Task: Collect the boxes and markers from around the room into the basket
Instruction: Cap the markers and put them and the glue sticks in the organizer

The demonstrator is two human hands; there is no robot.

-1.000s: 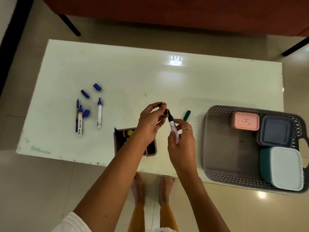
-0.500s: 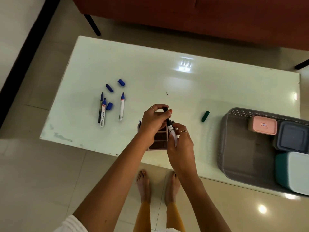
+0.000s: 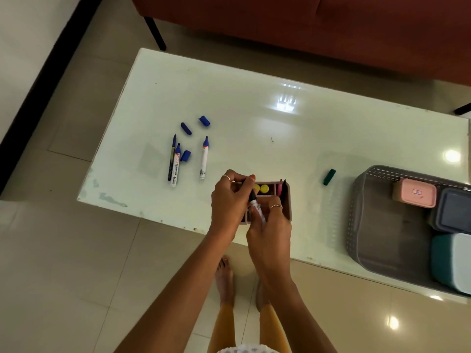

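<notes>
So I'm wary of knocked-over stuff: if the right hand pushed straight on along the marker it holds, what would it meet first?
Probably the left hand, which pinches the top of the marker that the right hand holds. Beyond it is the organizer, though depth is unclear.

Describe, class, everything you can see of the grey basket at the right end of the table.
The grey basket looks like plastic, with rounded corners and walls pierced by rows of small holes. It stands upright at the right end of the pale table, partly cut off by the frame edge. Inside, against its right side, sit a pink box, a dark grey box and a teal box with a white lid. Neither hand touches it.
</notes>
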